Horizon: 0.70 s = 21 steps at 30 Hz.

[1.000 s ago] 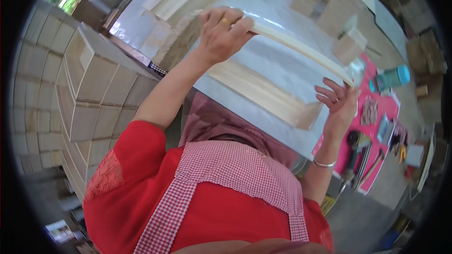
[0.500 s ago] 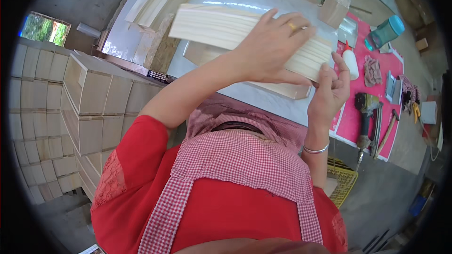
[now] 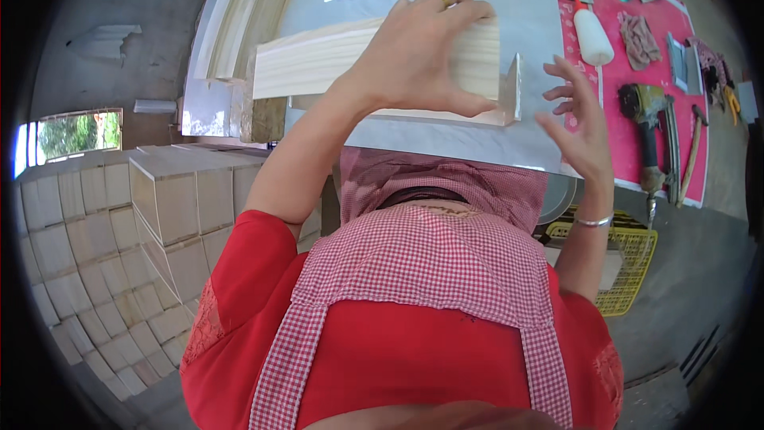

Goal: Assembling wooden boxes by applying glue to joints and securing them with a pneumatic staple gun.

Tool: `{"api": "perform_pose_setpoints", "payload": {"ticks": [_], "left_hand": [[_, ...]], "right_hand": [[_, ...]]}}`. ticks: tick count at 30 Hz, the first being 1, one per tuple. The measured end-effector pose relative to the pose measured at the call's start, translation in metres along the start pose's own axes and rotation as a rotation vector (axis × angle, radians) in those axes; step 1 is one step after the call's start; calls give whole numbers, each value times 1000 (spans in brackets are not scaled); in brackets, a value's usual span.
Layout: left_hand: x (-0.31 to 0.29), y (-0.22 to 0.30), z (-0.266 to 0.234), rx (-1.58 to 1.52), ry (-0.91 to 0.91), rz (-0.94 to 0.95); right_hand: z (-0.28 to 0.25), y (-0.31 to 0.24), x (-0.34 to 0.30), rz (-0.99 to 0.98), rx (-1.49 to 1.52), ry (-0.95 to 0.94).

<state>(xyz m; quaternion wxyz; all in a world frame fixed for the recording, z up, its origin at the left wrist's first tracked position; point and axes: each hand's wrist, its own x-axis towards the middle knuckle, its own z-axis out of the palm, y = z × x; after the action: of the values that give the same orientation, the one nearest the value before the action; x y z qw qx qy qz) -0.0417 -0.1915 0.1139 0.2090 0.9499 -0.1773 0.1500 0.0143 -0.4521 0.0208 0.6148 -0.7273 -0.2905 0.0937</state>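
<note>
My left hand point(image 3: 422, 52) lies across a pale wooden board point(image 3: 310, 60), thumb on its near edge and fingers over its far side. This board rests over other wooden pieces, partly hidden beneath it. At its right end a short wooden end piece point(image 3: 515, 89) stands upright. To the right of that piece, my right hand point(image 3: 581, 123) is in the air with its fingers apart, holding nothing. A white squeeze bottle with a red tip point(image 3: 593, 36) lies beyond my right hand.
Several boards point(image 3: 247, 20) are stacked at the table's left. Wooden boxes point(image 3: 187, 199) pile up lower left. On the pink sheet point(image 3: 613, 99) lie a rag point(image 3: 641, 41), a nail gun point(image 3: 649, 135) and a hammer point(image 3: 691, 155). A yellow crate point(image 3: 641, 271) stands below.
The board, tilted between both hands before, has come down level over the pieces below. My right hand has let go of it and moved right. The whole view has shifted.
</note>
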Motion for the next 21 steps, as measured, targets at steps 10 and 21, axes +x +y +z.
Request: {"api": "perform_pose_setpoints", "payload": {"ticks": [10,21], "left_hand": [[-12,1,18,-18,-114,-116],[-11,0,32,-14,-195,-145]], "right_hand": [[45,15,12,144,-1,-217],[53,19,15,91,31,-221]]}}
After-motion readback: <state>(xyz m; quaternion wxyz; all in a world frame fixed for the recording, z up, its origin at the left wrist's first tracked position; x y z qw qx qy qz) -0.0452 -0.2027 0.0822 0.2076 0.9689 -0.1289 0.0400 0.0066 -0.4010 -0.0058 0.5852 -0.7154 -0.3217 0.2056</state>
